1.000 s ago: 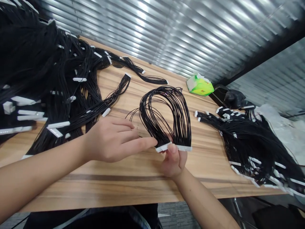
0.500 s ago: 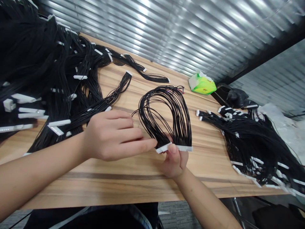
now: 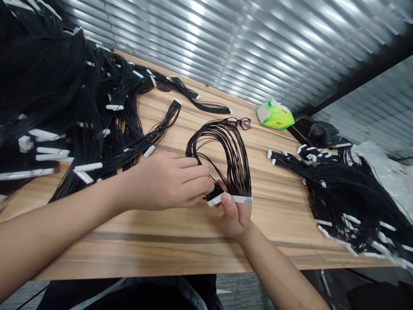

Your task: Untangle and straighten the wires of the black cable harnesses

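A wire harness of many thin black wires arches in a loop above the table. Its two white connectors, the left connector and the right connector, sit side by side. My right hand grips both, its thumb across their inner ends and its other fingers mostly hidden behind. My left hand is closed, with curled fingers at the wires just above the left connector. Those fingertips are partly hidden, so how many wires they pinch does not show.
A large heap of black harnesses covers the table's left, some trailing toward the middle. Another pile lies at the right, beside clear plastic. Eyeglasses and a green tissue pack stand near the corrugated metal wall.
My left hand has gone from a pointing index finger to curled fingers at the wires, moving slightly right. The harness has shifted a little left, and more of the eyeglasses shows.
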The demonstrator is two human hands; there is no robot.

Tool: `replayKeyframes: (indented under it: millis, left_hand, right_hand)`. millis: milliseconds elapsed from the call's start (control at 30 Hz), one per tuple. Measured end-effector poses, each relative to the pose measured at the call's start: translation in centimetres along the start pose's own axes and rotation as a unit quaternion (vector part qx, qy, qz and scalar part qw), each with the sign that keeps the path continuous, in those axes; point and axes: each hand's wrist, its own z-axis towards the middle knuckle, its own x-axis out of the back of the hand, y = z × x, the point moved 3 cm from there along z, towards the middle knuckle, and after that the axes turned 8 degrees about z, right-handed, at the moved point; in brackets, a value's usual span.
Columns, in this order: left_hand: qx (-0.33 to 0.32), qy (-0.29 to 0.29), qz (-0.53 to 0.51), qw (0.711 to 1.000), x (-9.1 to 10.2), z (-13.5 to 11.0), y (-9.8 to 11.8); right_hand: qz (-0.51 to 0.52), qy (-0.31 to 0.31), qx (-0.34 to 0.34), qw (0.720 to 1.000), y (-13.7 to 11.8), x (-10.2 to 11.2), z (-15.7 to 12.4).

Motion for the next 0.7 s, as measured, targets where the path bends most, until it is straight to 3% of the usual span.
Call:
replayKeyframes:
  millis: [200, 367, 533, 700]
  left_hand:
    - [-0.023, 0.103, 0.052, 0.993, 0.7, -1.0, 0.0]
    - [-0.043, 0.075, -0.04, 0.995, 0.1, -2.1, 0.4]
    - [0.071, 0.049, -0.007, 0.996, -0.4, -2.1, -0.5]
    - [0.184, 0.031, 0.107, 0.977, 0.0, -1.4, -1.5]
  right_hand:
    - [0.109, 0.116, -0.046, 0.986, 0.5, -0.2, 0.1]
    - [0.123, 0.169, -0.021, 0.978, 0.1, -0.1, 0.5]
    - [0.128, 0.182, -0.016, 0.975, 0.0, -0.3, 0.2]
    - [0.094, 0.134, -0.028, 0.986, 0.3, -0.1, -0.5]
